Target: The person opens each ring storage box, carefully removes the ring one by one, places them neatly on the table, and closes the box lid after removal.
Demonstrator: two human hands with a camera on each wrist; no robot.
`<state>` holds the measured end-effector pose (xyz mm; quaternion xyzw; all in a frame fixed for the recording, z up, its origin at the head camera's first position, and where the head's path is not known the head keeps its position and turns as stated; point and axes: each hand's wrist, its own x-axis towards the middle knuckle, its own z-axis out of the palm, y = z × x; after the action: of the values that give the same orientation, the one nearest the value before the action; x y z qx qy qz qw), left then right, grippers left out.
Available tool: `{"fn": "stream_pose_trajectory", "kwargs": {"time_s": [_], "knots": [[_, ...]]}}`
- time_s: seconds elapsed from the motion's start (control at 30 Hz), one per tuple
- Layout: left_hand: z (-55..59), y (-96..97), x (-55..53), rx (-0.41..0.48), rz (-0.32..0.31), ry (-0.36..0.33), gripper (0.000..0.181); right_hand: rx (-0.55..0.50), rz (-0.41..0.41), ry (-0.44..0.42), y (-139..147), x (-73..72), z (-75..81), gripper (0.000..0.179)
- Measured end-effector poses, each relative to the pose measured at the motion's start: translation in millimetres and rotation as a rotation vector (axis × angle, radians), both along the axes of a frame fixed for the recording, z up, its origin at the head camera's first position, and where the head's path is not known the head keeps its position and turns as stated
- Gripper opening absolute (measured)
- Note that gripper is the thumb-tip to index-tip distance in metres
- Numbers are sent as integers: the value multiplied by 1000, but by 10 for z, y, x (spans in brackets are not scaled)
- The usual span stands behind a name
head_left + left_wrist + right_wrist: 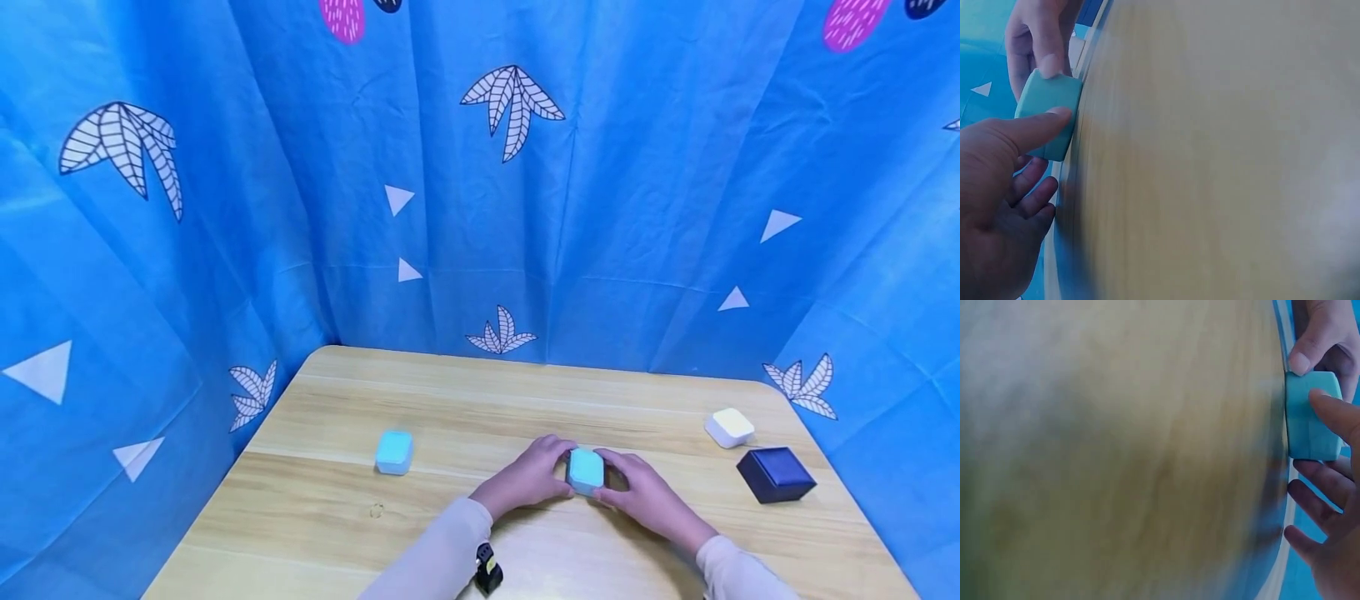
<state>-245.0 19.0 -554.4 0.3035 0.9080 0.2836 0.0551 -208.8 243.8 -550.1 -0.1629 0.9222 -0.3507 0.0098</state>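
A small turquoise box with rounded corners (586, 469) rests on the wooden table between both hands. My left hand (531, 477) pinches it from the left, with the thumb on the near side. From the right, my right hand (642, 495) grips the same box between thumb and fingers. In the left wrist view, the left thumb lies across the side of the box (1050, 103). The right wrist view shows the right thumb against the box (1310, 419) and the other fingertips spread below it. The box's lid looks closed.
A second turquoise box (393, 452) sits to the left on the table (300, 500). A thin ring-like circle (377, 510) lies nearer me. On the right are a white box (729, 427) and a dark blue box (776, 475). Blue patterned curtains (615, 208) surround the table's far sides.
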Motion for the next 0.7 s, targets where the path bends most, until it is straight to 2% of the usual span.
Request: {"fn": "stream_pose_trajectory", "kwargs": {"time_s": [0.3, 0.5, 0.63, 0.7], "knots": [[-1, -100, 23, -9, 39, -10, 71, 11, 37, 51, -148, -51, -14, 68], [5, -158, 29, -9, 59, -27, 69, 43, 81, 152, -197, -79, -30, 68], [7, -181, 28, 7, 63, -40, 68, 40, 79, 192, -216, -93, -33, 67], [5, -191, 27, 9, 65, -42, 67, 38, 68, 182, -229, -98, -30, 67]]}}
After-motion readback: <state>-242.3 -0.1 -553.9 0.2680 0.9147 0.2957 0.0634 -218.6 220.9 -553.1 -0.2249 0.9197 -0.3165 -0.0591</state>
